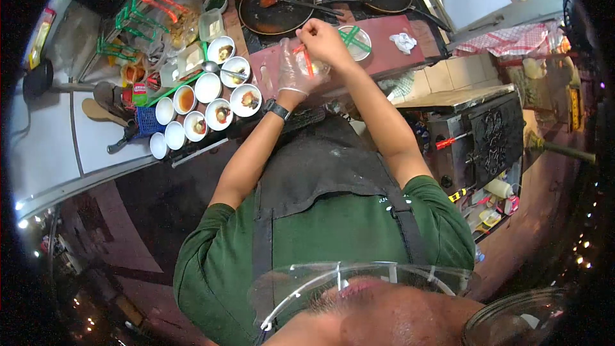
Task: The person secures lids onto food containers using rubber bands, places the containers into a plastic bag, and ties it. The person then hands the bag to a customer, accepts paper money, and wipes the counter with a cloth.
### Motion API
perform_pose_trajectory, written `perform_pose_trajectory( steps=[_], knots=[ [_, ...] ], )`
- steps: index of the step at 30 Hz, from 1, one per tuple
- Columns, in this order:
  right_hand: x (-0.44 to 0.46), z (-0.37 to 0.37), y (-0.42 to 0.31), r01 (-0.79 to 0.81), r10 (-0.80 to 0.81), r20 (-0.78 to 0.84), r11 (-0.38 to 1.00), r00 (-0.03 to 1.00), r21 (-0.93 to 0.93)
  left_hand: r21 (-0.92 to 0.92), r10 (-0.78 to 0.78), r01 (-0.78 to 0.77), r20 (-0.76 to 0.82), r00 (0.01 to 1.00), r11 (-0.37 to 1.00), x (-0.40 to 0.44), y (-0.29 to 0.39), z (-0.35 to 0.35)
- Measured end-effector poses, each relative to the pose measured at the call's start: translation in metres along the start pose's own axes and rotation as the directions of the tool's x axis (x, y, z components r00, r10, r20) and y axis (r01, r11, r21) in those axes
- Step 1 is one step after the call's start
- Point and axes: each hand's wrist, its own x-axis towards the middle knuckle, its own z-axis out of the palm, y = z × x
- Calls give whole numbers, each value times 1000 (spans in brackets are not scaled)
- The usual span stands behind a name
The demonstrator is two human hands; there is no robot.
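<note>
My left hand (295, 69), in a clear plastic glove, is wrapped round a small pale container that the fingers largely cover. A red-orange plastic strap (309, 64) runs across that container. Just above it my bare right hand (325, 41) is closed, its fingertips pinched at the strap's upper end. Right of the hands, a round container (354, 43) with a crossed green strap stands on the reddish board (391, 32). Left of my gloved hand are several small white bowls, one with dark and pale food (246, 99) and one with brown sauce (185, 99).
Two black pans sit at the back; the left pan (256, 16) holds a spatula with red sauce. A crumpled tissue (403, 43) lies on the board. Green and red plastic holders (138, 19) stand at far left, near a blue basket (148, 120). A black griddle appliance (477, 138) is at right.
</note>
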Motion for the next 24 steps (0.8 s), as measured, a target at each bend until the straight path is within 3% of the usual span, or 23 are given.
perform_pose_trajectory(
  steps=[4, 5, 6, 8, 10, 12, 15, 17, 20, 23, 24],
  knots=[
    [-4, -22, -6, -100, 99, 125, 995, 987, 0, 71, -140, 145, -72, 988, 987, -8, 11, -17],
    [-10, -26, -6, -151, 146, 129, 988, 981, 25, -97, -130, 114, -170, 977, 989, -15, -1, -11],
    [-13, -29, 0, -145, 141, 146, 989, 979, 19, -101, -140, 123, -185, 973, 987, -15, -3, -15],
    [-20, -30, 20, -168, 146, 194, 981, 970, 99, 212, 49, -28, -97, 994, 977, -16, -6, -26],
    [-27, -32, 21, -155, 112, 230, 971, 967, 181, 278, 130, -85, -145, 981, 957, -14, -5, -24],
    [-31, -34, 20, -238, 164, 242, 917, 956, 320, 275, 59, -27, -112, 992, 961, -12, 0, -22],
    [-28, -32, 32, -199, 107, 258, 909, 960, 367, 243, -2, 16, -56, 998, 970, -1, 9, -20],
    [-31, -36, 24, -218, 133, 246, 906, 960, 363, 143, -57, 57, 0, 998, 988, 4, -15, -13],
    [-34, -41, 21, -233, 150, 237, 896, 960, 378, 147, -138, 123, 97, 986, 981, 6, -10, -27],
    [-36, -40, 21, -237, 157, 232, 897, 960, 372, 163, -239, 222, 91, 967, 961, 6, 3, -37],
    [-36, -43, 13, -215, 160, 203, 933, 966, 287, 166, -239, 222, 94, 966, 961, 6, 4, -38]
  ],
)
